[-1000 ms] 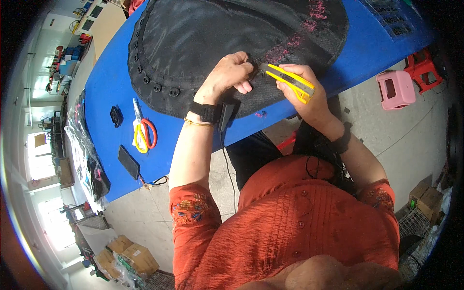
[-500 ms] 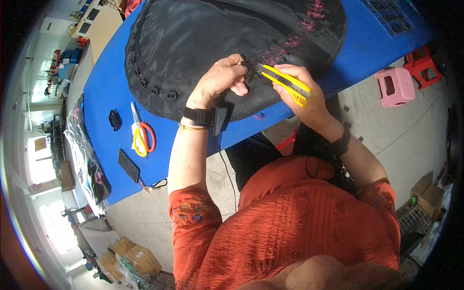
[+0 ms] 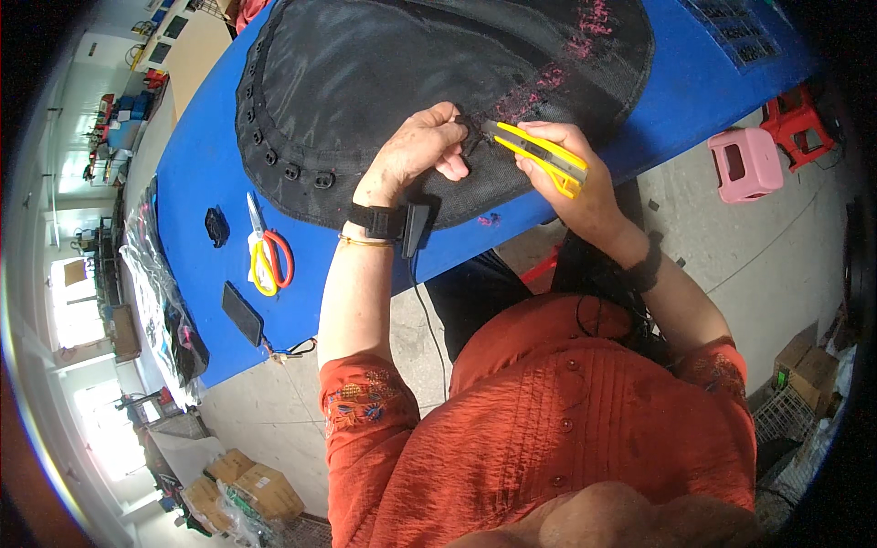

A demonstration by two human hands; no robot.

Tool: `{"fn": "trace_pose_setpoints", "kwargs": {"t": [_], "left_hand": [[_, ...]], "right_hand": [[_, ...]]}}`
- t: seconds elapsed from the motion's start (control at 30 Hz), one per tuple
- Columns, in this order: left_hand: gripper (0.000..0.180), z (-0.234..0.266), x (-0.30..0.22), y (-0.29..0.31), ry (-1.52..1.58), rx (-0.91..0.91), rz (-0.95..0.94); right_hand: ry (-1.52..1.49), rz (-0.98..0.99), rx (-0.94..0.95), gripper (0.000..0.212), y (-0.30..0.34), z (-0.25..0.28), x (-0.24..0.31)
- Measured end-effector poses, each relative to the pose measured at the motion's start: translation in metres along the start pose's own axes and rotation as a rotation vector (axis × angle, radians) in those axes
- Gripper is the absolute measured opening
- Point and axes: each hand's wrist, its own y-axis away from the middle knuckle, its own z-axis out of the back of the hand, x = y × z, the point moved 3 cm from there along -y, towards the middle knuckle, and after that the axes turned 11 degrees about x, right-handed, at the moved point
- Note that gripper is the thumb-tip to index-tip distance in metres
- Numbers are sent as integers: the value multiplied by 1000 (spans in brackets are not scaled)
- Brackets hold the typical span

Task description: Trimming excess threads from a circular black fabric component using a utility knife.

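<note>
A large piece of black fabric (image 3: 365,82) with a rounded edge lies on the blue table. Small black buckle-like pieces (image 3: 323,180) line its left border, and pink thread scraps (image 3: 534,91) are scattered over its right part. My left hand (image 3: 416,151) pinches a bit of the fabric near its front edge. In my right hand (image 3: 589,192) is a yellow utility knife (image 3: 544,155), its blade pointing left at the pinched spot, close to my left fingertips. What exactly lies between the left fingers is too small to make out.
On the blue table (image 3: 187,265) to the left lie scissors (image 3: 267,256) with red and yellow handles, a dark phone-like slab (image 3: 242,312) and a small black bundle (image 3: 216,226). A pink stool (image 3: 747,164) and a red stool (image 3: 799,128) stand at right. Cardboard boxes (image 3: 265,489) sit lower left.
Almost nothing differs. Both hands, the utility knife and the fabric keep nearly the same places.
</note>
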Motion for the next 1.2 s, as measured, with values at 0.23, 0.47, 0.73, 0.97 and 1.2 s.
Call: {"fn": "trace_pose_setpoints", "kwargs": {"t": [0.23,0.47,0.73,0.97,1.2], "left_hand": [[5,-2,-2,2,-59,-19,-1],[5,-3,-3,3,-40,-20,-15],[7,-1,0,2,-50,-35,-8],[7,-4,-2,5,-34,-60,-18],[6,-3,-3,6,-30,-53,-26]], "right_hand": [[-7,19,14,31,-1,1,0],[-70,-9,33,31,3,3,0],[-122,-11,59,31,14,0,0],[-184,-33,37,31,13,2,4],[-226,-53,-16,30,2,7,-5]]}}
